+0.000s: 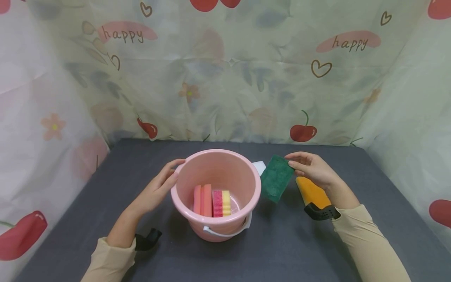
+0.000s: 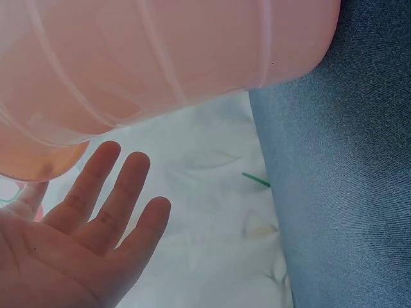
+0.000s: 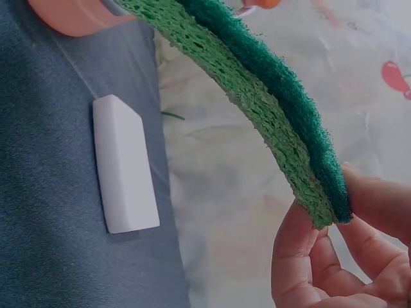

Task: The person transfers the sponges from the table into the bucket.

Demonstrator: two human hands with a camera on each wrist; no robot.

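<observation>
A pink bucket (image 1: 217, 223) with a white handle stands on the dark table. My left hand (image 1: 160, 186) rests on its left rim, fingers fairly straight; the left wrist view shows that hand (image 2: 90, 224) beside the bucket's wall (image 2: 160, 58). Inside the bucket stand salmon-coloured sponges (image 1: 202, 200) and a pink-and-yellow sponge (image 1: 222, 203). To the right of the bucket, my right hand (image 1: 313, 168) pinches a green scouring sponge (image 1: 277, 178) by one end. In the right wrist view the sponge (image 3: 257, 106) bends slightly, light green on one face and dark green on the other.
A white block (image 3: 128, 167) lies on the table behind the green sponge, partly hidden in the head view. Under the right forearm is a yellow-orange piece (image 1: 313, 192). Printed curtains (image 1: 225, 78) hang around the table's back and sides.
</observation>
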